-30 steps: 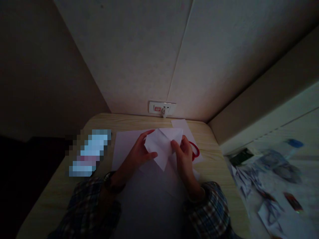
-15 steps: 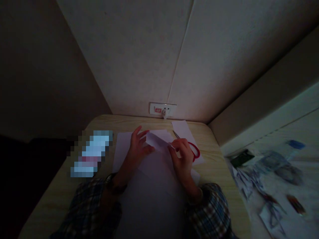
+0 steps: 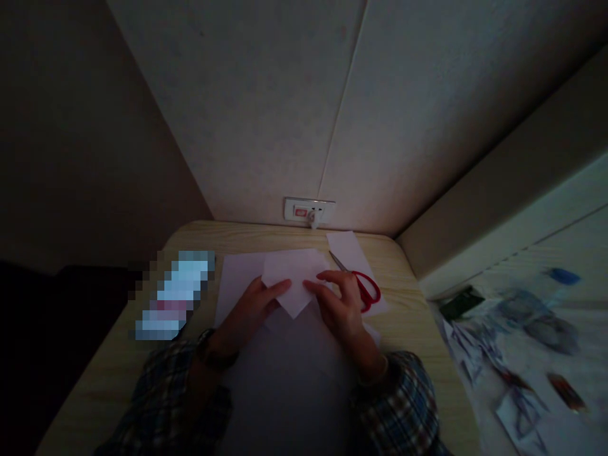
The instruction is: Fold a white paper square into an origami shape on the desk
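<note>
A small folded piece of white paper (image 3: 293, 271) is held above the white sheets, one corner pointing toward me. My left hand (image 3: 254, 310) grips its left side, thumb on top and the other fingers mostly underneath. At its right edge, my right hand (image 3: 342, 307) has its thumb on the paper and the index finger bent close by. Larger white sheets (image 3: 237, 272) lie beneath both hands. Just beyond my right hand, scissors with red handles (image 3: 368, 288) rest partly on a separate white strip of paper (image 3: 349, 246).
The wooden table (image 3: 408, 291) stands against a wall with a socket panel (image 3: 308, 210) and a plug in it. A phone-like bright object (image 3: 178, 294), pixelated, lies at the left. Blurred bags (image 3: 536, 316) and papers (image 3: 520, 415) are off the table at the right.
The piece of paper has gone from raised and edge-on to flatter, its corner now facing me. My left hand has closed from spread fingers onto its left side.
</note>
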A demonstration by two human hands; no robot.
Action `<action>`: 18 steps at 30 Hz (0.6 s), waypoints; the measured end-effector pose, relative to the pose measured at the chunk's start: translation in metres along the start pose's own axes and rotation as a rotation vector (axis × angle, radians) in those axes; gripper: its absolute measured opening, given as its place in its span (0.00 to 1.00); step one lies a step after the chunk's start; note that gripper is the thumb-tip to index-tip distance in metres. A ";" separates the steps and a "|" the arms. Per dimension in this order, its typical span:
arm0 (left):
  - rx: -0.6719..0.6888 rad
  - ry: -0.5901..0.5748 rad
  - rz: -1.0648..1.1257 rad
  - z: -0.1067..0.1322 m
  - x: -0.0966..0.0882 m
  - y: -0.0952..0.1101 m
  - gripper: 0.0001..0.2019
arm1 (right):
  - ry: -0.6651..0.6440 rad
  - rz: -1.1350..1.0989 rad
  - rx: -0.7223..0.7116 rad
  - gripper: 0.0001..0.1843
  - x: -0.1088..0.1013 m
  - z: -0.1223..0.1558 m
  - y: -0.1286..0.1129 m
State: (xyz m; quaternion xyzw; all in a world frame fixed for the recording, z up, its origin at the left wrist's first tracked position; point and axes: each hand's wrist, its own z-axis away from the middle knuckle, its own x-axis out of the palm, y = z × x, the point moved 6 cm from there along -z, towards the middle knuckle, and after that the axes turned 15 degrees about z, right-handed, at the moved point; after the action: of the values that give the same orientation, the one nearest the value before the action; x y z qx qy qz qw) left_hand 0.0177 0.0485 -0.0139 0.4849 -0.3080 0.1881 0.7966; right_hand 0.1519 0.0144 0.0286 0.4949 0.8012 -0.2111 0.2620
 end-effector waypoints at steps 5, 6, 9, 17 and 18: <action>0.069 0.039 -0.128 -0.005 -0.012 0.002 0.19 | -0.078 -0.262 0.303 0.20 0.001 -0.004 0.016; 0.067 0.017 -0.170 -0.007 -0.013 0.001 0.19 | -0.082 -0.317 0.365 0.22 0.002 -0.004 0.020; 0.039 -0.027 -0.271 -0.009 -0.016 -0.003 0.18 | -0.159 -0.455 0.453 0.26 0.011 -0.004 0.025; -0.012 -0.055 -0.357 -0.007 -0.006 -0.006 0.17 | -0.256 -0.424 0.436 0.07 0.020 -0.005 0.019; -0.004 -0.057 -0.368 -0.007 -0.005 -0.006 0.17 | -0.247 -0.416 0.429 0.06 0.018 -0.006 0.019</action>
State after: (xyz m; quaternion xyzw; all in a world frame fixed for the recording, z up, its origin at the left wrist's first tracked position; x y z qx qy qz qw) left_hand 0.0197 0.0517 -0.0233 0.5366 -0.2370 0.0249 0.8095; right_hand 0.1605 0.0384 0.0201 0.3352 0.7843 -0.4828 0.1983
